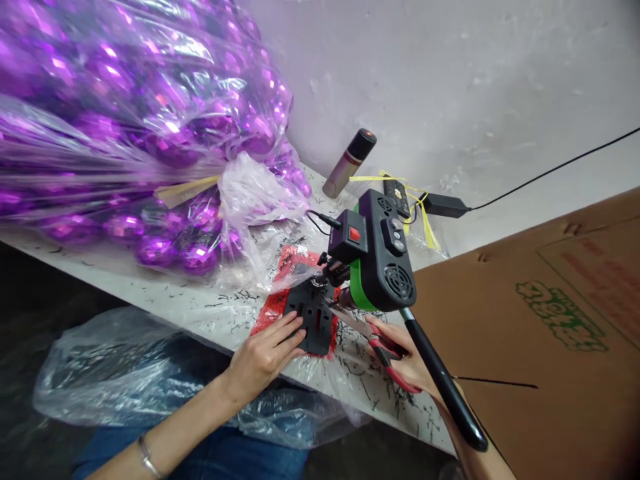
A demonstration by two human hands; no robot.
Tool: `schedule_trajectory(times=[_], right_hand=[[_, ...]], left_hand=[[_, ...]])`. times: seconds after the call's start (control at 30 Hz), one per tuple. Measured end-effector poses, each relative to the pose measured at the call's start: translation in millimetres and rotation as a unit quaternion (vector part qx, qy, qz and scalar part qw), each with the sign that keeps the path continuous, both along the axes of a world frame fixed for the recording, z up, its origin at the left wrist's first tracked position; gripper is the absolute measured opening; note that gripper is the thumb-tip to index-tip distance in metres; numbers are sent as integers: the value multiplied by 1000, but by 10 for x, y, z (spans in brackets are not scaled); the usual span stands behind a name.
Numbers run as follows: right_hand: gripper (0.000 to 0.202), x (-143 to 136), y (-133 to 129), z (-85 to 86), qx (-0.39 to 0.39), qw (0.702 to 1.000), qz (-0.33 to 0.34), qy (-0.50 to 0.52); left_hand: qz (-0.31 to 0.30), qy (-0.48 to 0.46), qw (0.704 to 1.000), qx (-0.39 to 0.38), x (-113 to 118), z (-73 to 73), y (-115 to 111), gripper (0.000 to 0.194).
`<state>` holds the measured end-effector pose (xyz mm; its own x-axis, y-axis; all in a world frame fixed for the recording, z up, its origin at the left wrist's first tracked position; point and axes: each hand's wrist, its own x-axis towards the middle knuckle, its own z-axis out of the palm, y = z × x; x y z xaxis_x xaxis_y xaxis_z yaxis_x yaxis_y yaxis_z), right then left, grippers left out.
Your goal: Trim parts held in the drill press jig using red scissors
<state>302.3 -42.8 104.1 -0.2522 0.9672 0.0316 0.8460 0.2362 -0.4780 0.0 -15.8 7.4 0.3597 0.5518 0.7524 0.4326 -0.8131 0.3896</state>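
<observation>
My left hand [270, 348] lies with its fingers spread on the near end of a dark slotted base plate [313, 327], which rests on a red sheet [273, 310]. A black and green machine [385, 253] with a red switch and a long black handle [443, 380] stands over the plate. My right hand [407, 357] is closed around the red and black handles of a pair of scissors [383, 350]. The scissor blades point left, toward the plate below the machine; their tips are hard to make out. Thin plastic film touches the machine's front.
Purple shiny balls [200, 250] in clear bags [150, 127] fill the left. Behind stand a spray can [350, 163] and a power adapter [445, 205] with yellow ties. A cardboard box [530, 320] is at right. Dark clippings litter the white table [195, 320].
</observation>
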Motion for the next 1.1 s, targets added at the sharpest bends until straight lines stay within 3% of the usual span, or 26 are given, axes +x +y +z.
schedule_trajectory(times=[0.23,0.37,0.53,0.6,0.7,0.77,0.87,0.97,1.03,1.1], right_hand=[[19,-100,234,421,43,993,98,-52],[23,-205,303,435,41,995,87,-41],[23,-430,-159,210,-3,999,-1,-32],[35,-527,-423,128,-44,995,-89,13],[57,-634,-741,58,-143,956,-237,93],[64,-692,-882,49,-210,923,-298,123],[67,-810,-1011,76,-255,885,-338,194],[69,-966,-1057,134,-295,857,-332,260],[70,-1060,-1052,173,-313,846,-315,296],[67,-1129,-1032,199,-280,848,-324,313]], left_hand=[[0,11,1000,-20,-6,25,-19,23],[-4,14,999,-32,-11,38,-30,25],[-5,17,999,-51,-22,68,-42,28],[-8,19,998,-52,-26,89,-42,27],[-6,28,998,-55,-30,109,-39,26],[-5,34,998,-56,-34,112,-38,26],[-10,38,998,-56,-41,104,-38,28],[-12,36,998,-55,-47,95,-39,27],[-13,33,998,-56,-49,90,-37,27],[-14,34,997,-61,-48,88,-35,27]])
